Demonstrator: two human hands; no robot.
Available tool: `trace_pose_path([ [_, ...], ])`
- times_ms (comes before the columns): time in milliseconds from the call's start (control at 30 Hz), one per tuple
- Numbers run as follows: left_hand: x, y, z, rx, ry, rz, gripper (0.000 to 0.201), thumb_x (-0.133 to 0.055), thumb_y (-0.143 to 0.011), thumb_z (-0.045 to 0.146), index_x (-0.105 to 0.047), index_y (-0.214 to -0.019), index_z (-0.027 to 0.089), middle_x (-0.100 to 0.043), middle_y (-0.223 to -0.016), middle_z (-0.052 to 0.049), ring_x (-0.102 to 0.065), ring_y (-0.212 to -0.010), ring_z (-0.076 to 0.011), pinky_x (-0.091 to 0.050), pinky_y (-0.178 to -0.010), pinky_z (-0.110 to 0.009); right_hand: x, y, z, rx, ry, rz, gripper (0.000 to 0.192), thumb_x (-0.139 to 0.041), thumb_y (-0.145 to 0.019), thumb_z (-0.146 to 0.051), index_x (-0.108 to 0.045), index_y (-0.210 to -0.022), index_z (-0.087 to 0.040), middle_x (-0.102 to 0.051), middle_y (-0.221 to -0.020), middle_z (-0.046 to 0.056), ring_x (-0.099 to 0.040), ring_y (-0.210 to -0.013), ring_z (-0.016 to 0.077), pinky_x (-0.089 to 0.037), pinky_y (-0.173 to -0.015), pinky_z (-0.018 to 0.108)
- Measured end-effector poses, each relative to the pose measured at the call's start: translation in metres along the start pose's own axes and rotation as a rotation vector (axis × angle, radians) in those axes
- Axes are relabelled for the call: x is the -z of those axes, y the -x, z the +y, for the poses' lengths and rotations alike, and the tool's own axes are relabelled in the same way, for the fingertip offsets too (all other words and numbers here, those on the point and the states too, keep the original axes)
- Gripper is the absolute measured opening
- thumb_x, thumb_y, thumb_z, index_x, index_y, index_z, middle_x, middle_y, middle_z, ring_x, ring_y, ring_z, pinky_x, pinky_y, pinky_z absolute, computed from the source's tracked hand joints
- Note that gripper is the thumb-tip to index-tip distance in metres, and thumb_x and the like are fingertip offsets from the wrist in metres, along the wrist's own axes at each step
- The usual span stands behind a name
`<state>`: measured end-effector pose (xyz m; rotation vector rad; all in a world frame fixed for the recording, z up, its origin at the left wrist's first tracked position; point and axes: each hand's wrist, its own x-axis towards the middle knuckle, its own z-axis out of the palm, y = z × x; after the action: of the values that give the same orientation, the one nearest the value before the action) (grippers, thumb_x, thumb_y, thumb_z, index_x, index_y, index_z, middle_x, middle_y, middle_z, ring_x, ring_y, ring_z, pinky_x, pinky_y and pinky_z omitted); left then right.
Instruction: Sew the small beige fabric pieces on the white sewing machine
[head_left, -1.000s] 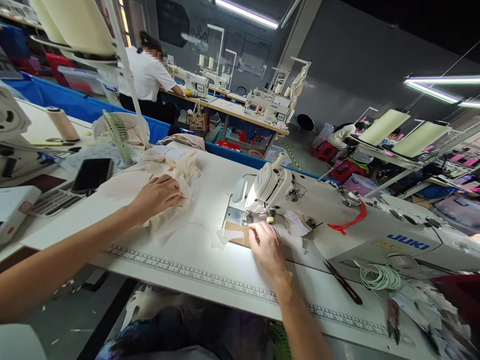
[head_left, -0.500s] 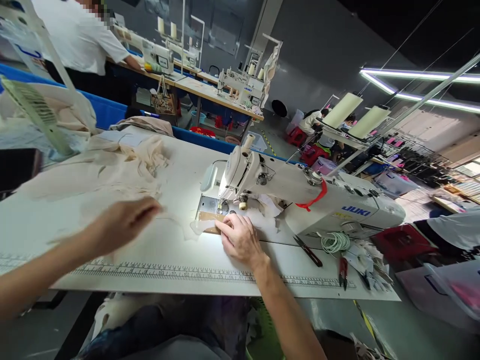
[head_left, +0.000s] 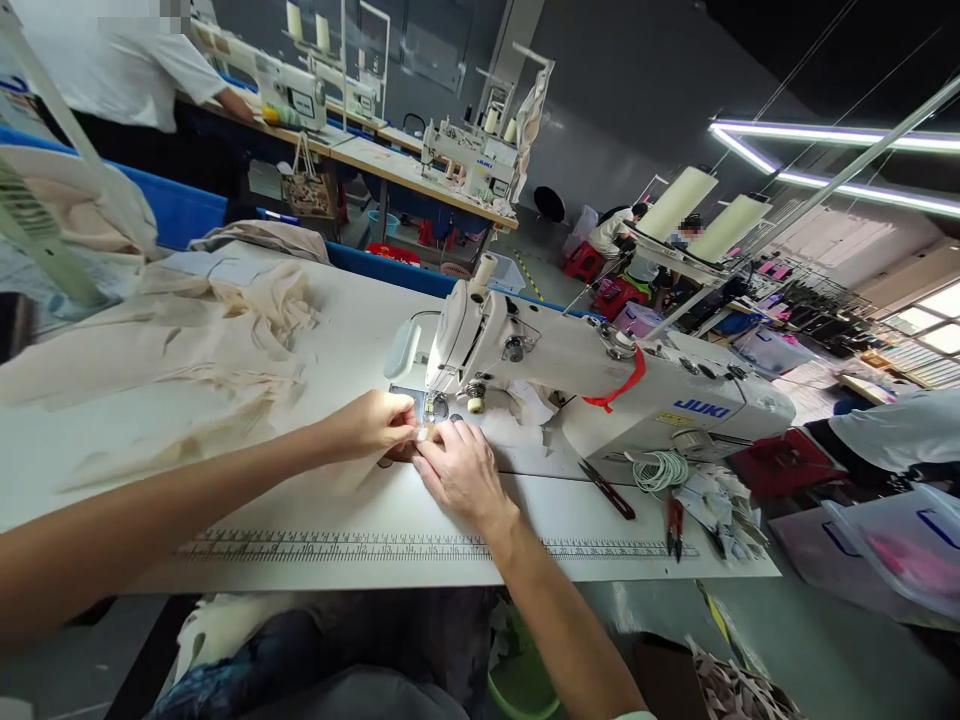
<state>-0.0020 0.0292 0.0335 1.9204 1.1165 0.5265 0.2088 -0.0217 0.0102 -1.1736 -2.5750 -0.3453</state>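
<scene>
A white JUKI sewing machine (head_left: 600, 375) stands on the white work table (head_left: 322, 520). My left hand (head_left: 371, 425) and my right hand (head_left: 457, 470) meet just in front of the needle plate, fingertips pinching a small pale fabric piece (head_left: 421, 434) over a brown card. Most of that piece is hidden by my fingers. A heap of cream fabric (head_left: 180, 340) lies on the table to the left, apart from both hands.
Dark scissors (head_left: 606, 489), red-handled snips (head_left: 674, 522) and a coil of pale cord (head_left: 660, 470) lie right of the machine. A printed ruler (head_left: 375, 548) runs along the table's front edge. Other people work at machines behind; thread cones stand at right.
My left hand left the cream fabric heap and came right to join my right hand at the needle plate. The view shifted right and closer to the machine.
</scene>
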Motion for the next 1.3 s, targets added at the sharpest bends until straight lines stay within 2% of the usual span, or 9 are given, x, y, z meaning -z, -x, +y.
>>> trace_pose_path([
  [100, -0.011, -0.017, -0.011, 0.012, -0.095, 0.027, 0.025, -0.052, -0.075, 0.045, -0.059, -0.073, 0.021, -0.069, -0.067, -0.003, -0.062, -0.064, -0.0201, -0.043, -0.058, -0.028, 0.001, 0.001, 0.0, -0.004, 0.004, -0.01, 0.025, -0.051, -0.108, -0.035, -0.069, -0.103, -0.019, -0.062, -0.101, 0.008, -0.049, -0.091, 0.0227, -0.034, -0.08, 0.036],
  [300, -0.007, -0.027, -0.03, 0.026, -0.142, -0.007, 0.027, -0.047, -0.073, 0.047, -0.057, -0.073, 0.022, -0.068, -0.069, -0.003, -0.062, -0.064, -0.0206, -0.044, -0.056, -0.029, 0.002, 0.002, 0.001, -0.011, -0.002, 0.002, 0.027, -0.048, -0.108, -0.034, -0.069, -0.116, -0.018, -0.063, -0.102, 0.008, -0.049, -0.091, 0.0231, -0.035, -0.081, 0.037],
  [533, -0.003, -0.021, -0.011, 0.098, -0.077, -0.028, 0.023, -0.053, -0.072, 0.044, -0.058, -0.071, 0.021, -0.068, -0.065, -0.003, -0.062, -0.062, -0.0205, -0.045, -0.058, -0.03, 0.005, 0.004, 0.007, -0.099, -0.053, -0.013, 0.021, -0.05, -0.106, -0.027, -0.069, -0.099, -0.018, -0.062, -0.096, 0.007, -0.05, -0.089, 0.0223, -0.036, -0.081, 0.037],
  [700, -0.003, -0.017, -0.005, 0.138, -0.033, -0.022, 0.021, -0.054, -0.071, 0.043, -0.056, -0.069, 0.022, -0.068, -0.064, -0.003, -0.063, -0.061, -0.0207, -0.045, -0.057, -0.03, 0.006, 0.003, 0.005, -0.107, -0.068, -0.025, 0.023, -0.048, -0.106, -0.025, -0.07, -0.111, -0.019, -0.062, -0.096, 0.007, -0.05, -0.089, 0.0218, -0.036, -0.081, 0.036],
  [933, 0.0, -0.02, -0.003, 0.142, -0.215, -0.031, 0.018, -0.055, -0.082, 0.036, -0.062, -0.075, 0.021, -0.071, -0.075, -0.003, -0.065, -0.07, -0.0218, -0.044, -0.063, -0.031, 0.003, -0.001, 0.0, -0.057, -0.012, -0.042, 0.024, -0.048, -0.108, -0.028, -0.071, -0.107, -0.02, -0.06, -0.095, 0.007, -0.048, -0.087, 0.0213, -0.032, -0.077, 0.036],
  [1000, -0.001, -0.016, -0.001, 0.067, -0.442, 0.045, 0.017, -0.056, -0.086, 0.033, -0.066, -0.081, 0.02, -0.072, -0.086, -0.005, -0.066, -0.08, -0.0244, -0.045, -0.066, -0.032, 0.001, -0.003, -0.001, -0.044, 0.006, -0.037, 0.024, -0.048, -0.108, -0.027, -0.071, -0.107, -0.019, -0.06, -0.094, 0.006, -0.046, -0.085, 0.0211, -0.032, -0.077, 0.036],
  [1100, -0.01, -0.002, -0.002, -0.249, -0.752, 0.173, 0.017, -0.053, -0.093, 0.022, -0.068, -0.085, 0.019, -0.07, -0.097, -0.01, -0.064, -0.092, -0.0274, -0.049, -0.073, -0.036, 0.0, -0.003, -0.002, -0.036, 0.024, -0.043, 0.022, -0.05, -0.107, -0.025, -0.07, -0.1, -0.018, -0.06, -0.092, 0.006, -0.045, -0.083, 0.0209, -0.031, -0.077, 0.037],
  [1200, -0.025, 0.016, -0.009, -0.562, -0.789, 0.221, 0.024, -0.046, -0.096, 0.01, -0.07, -0.092, 0.016, -0.071, -0.105, -0.012, -0.064, -0.096, -0.0253, -0.055, -0.083, -0.037, -0.001, -0.003, -0.002, -0.035, 0.016, -0.053, 0.021, -0.051, -0.106, -0.025, -0.068, -0.096, -0.017, -0.059, -0.092, 0.007, -0.045, -0.084, 0.0211, -0.032, -0.077, 0.037],
  [1300, -0.037, 0.029, -0.018, -0.677, -0.781, 0.29, 0.028, -0.045, -0.096, 0.006, -0.07, -0.108, 0.01, -0.071, -0.113, -0.016, -0.065, -0.104, -0.0263, -0.058, -0.091, -0.038, 0.0, -0.003, -0.002, -0.043, 0.003, -0.041, 0.025, -0.047, -0.108, -0.026, -0.07, -0.103, -0.018, -0.06, -0.093, 0.007, -0.046, -0.085, 0.0215, -0.033, -0.078, 0.037],
])
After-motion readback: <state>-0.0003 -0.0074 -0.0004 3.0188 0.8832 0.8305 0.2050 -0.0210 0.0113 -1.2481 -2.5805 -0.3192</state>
